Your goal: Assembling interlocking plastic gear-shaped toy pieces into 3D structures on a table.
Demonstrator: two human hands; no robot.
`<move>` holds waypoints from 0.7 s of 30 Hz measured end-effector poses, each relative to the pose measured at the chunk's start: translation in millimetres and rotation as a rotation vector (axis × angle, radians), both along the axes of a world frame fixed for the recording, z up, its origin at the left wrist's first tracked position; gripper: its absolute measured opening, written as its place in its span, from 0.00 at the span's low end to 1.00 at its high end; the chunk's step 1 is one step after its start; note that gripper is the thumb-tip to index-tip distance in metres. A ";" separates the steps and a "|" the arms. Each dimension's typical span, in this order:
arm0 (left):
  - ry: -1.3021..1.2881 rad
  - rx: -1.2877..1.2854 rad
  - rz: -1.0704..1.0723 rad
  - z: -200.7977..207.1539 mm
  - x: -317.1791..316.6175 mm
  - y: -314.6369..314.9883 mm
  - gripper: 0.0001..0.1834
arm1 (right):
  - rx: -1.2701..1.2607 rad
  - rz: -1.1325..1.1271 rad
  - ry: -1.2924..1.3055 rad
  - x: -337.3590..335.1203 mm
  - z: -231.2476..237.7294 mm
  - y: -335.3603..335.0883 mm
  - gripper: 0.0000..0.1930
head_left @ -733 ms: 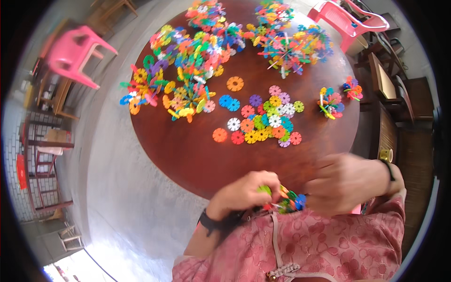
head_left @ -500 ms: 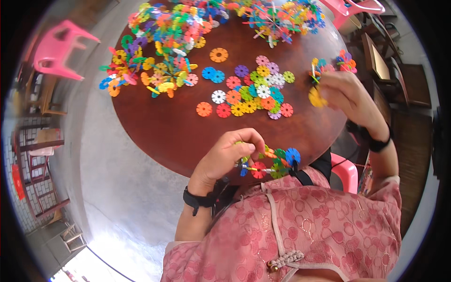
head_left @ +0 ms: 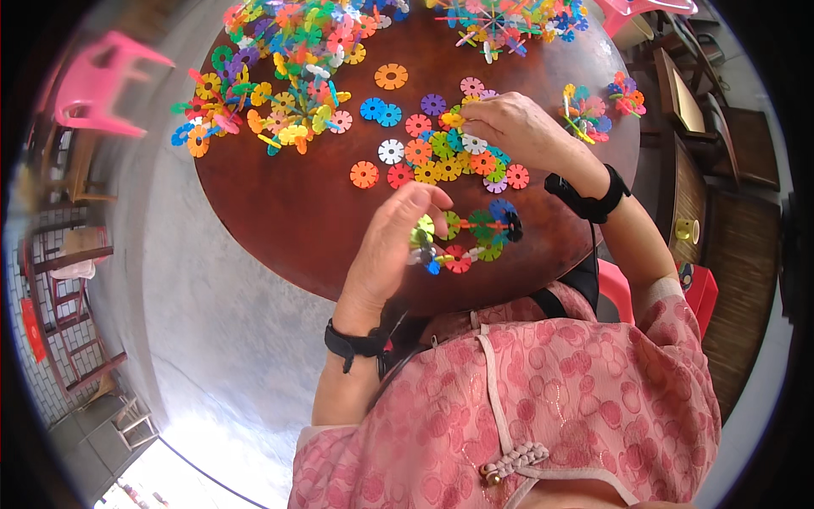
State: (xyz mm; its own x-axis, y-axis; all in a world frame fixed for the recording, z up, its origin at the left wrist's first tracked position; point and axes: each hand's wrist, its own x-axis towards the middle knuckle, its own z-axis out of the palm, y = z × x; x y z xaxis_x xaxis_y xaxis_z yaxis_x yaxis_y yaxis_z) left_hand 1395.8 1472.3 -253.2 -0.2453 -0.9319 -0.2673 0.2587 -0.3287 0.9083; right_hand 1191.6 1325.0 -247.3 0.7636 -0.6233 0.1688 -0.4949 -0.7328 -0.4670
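My left hand (head_left: 386, 242) is closed on one end of a chain of interlocking plastic discs (head_left: 459, 259), held low over the near part of the table. Lime, green, red, blue and black discs show in it; my fingers hide some of the left end. Farther out, my right hand (head_left: 521, 127) reaches over a loose spread of notched discs (head_left: 426, 172) in many colours. Its fingers are pinched together, with a yellow disc (head_left: 454, 120) at their tips. My palm covers part of the spread.
Big built clusters of discs (head_left: 297, 76) crowd the far left of the round brown table (head_left: 280, 229), with another cluster (head_left: 509, 25) at the far edge. Two small built pieces (head_left: 585, 114) stand at the right. Pink plastic stools (head_left: 106, 85) and wooden furniture surround the table.
My right hand has moved left, from beside the small built pieces to the loose discs, with a yellow disc at its fingers. My left hand and the chain have risen away from my body.
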 end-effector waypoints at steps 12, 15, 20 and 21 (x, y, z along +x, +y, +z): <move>-0.071 0.011 0.322 4.5 0.0 1.8 0.23 | 0.107 0.090 -0.127 24.5 46.8 58.7 0.13; -0.057 -0.072 0.330 7.4 -8.8 2.0 0.20 | 0.071 0.183 -0.095 31.4 48.4 77.6 0.15; -0.443 -0.343 0.125 5.9 -9.9 1.9 0.16 | 0.016 0.176 -0.077 19.3 42.6 72.7 0.09; -0.718 -0.608 0.081 6.0 -9.6 1.9 0.20 | 0.013 0.179 -0.077 17.6 44.2 73.2 0.09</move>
